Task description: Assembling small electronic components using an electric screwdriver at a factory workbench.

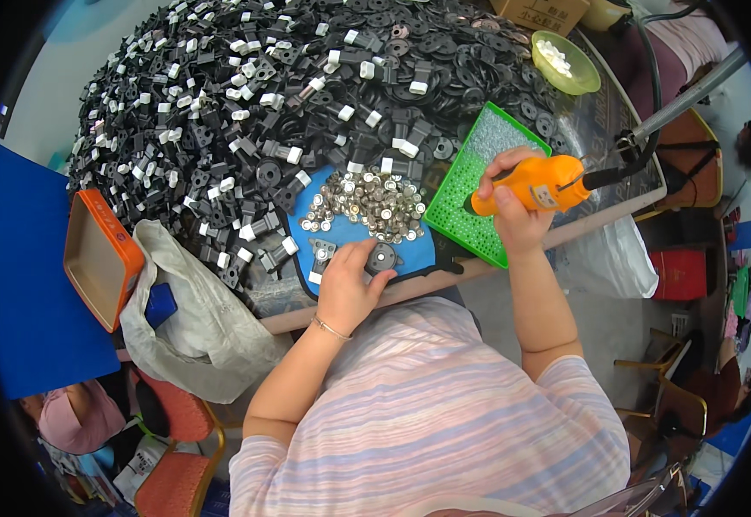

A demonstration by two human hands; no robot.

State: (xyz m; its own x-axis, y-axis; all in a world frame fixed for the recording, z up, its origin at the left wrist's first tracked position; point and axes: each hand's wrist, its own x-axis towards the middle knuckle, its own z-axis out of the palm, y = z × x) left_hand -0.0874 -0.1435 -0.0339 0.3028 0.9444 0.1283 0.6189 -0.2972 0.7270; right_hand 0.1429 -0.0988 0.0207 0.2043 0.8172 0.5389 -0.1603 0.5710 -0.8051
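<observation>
My right hand [519,200] is closed around an orange electric screwdriver [544,183]. Its dark tip end points down over a green perforated basket [457,202], where many tiny silvery pieces [500,136], likely screws, lie at the far end. On a blue mat [423,248], my left hand [350,280] grips a black round plastic part [382,258] between thumb and fingers. A second black part with a white end [317,265] lies just left of those fingers. Beyond them a heap of small shiny metal pieces [362,205] covers the mat.
A large pile of black parts with white ends [212,112] and black discs [453,52] fills the table. A yellow-green bowl [578,79] of white pieces stands far right. At left are an orange tray [100,258] and a whitish sack [212,336]. A cable hangs from a metal arm [690,95].
</observation>
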